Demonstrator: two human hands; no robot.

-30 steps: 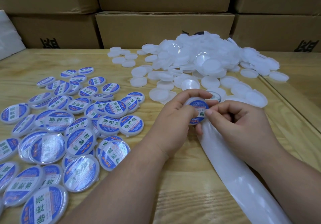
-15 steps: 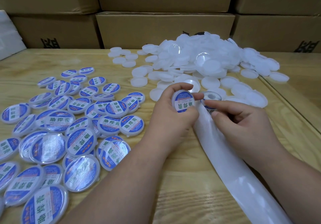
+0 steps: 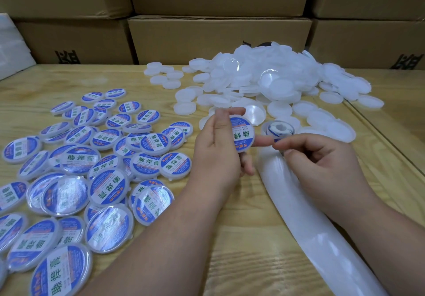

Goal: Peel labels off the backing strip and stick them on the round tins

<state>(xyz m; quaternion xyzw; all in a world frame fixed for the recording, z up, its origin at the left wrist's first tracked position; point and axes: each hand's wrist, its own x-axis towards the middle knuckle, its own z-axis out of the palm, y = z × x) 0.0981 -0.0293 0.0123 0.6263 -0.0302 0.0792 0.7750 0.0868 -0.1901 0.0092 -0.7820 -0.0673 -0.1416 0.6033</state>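
Left hand (image 3: 216, 155) holds a labelled tin (image 3: 241, 133) up off the bench (image 3: 241, 238), label facing the camera. Left fingers (image 3: 232, 111) curl over its upper rim, thumb at the lower rim; a pinch across the tin's width.

Right hand (image 3: 322, 162) sits just right of the tin, fingers curled inward, forefinger tip reaching toward the left thumb beside the tin's lower edge. Whether it pinches the strip or a label, cannot tell.

Label roll (image 3: 278, 130) stands on the bench just beyond the right hand. White backing strip (image 3: 310, 222) runs from it under the right hand and on toward the near bench edge, between the two forearms.

Labelled tins (image 3: 96, 169) lie spread and overlapping across the left of the bench, the nearest ones close to the left wrist. Heap of unlabelled white tins (image 3: 276, 84) fills the far right, its near edge just behind the roll.

Cardboard boxes (image 3: 218, 40) stacked along the far edge. Bare wood shows along the near edge between forearms and strip.
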